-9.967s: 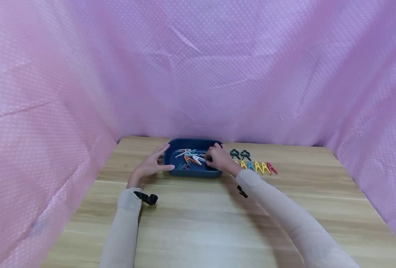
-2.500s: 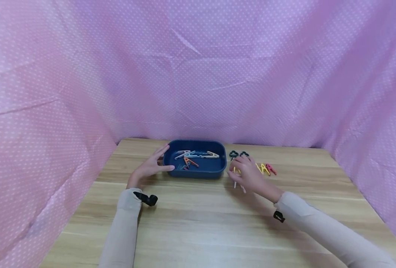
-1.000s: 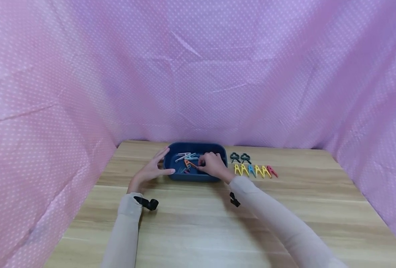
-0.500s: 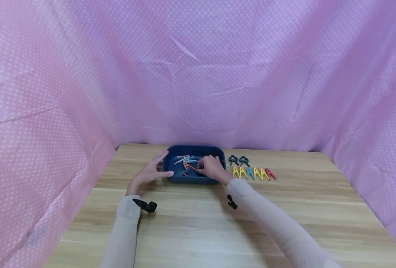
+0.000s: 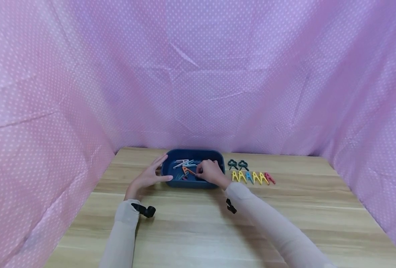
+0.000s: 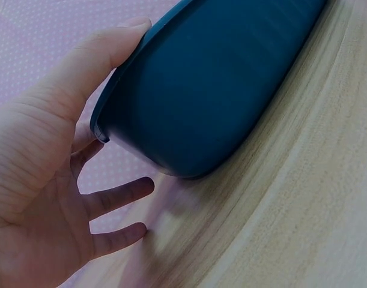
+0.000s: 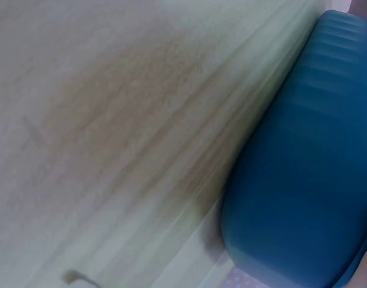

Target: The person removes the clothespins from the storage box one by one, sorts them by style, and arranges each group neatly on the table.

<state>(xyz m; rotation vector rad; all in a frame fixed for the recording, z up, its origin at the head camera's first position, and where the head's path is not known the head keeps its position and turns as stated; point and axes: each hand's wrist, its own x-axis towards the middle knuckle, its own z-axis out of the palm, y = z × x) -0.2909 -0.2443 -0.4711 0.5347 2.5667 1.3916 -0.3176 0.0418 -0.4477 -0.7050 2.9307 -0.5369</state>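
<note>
A dark blue bin [image 5: 191, 184] stands near the table's back edge. In it lie an orange clothespin [image 5: 186, 170], several pale clothespins [image 5: 181, 164] and smaller pieces at the front left. My left hand [image 5: 147, 176] rests at the bin's left end. The left wrist view shows the thumb [image 6: 114, 45] on the bin's rim and two lower fingers straight, free of the bin. My right hand [image 5: 211, 172] reaches over the right side into the bin with bent fingers, its fingertips by the orange clothespin's leg. What lies under them is hidden. The right wrist view shows mainly the bin's outer wall [image 7: 297, 150].
Right of the bin are two dark green clips [image 5: 232, 164] at the back. Before them runs a row of yellow clothespins [image 5: 235, 176], a blue one [image 5: 249, 177] among them and a red one [image 5: 270, 178] at its right end. Pink dotted cloth [image 5: 198, 93] hangs behind the wooden table [image 5: 184, 230].
The right hand has moved left from the clothespin row into the bin and has stayed there over the last second. The left hand keeps its place at the bin's left end.
</note>
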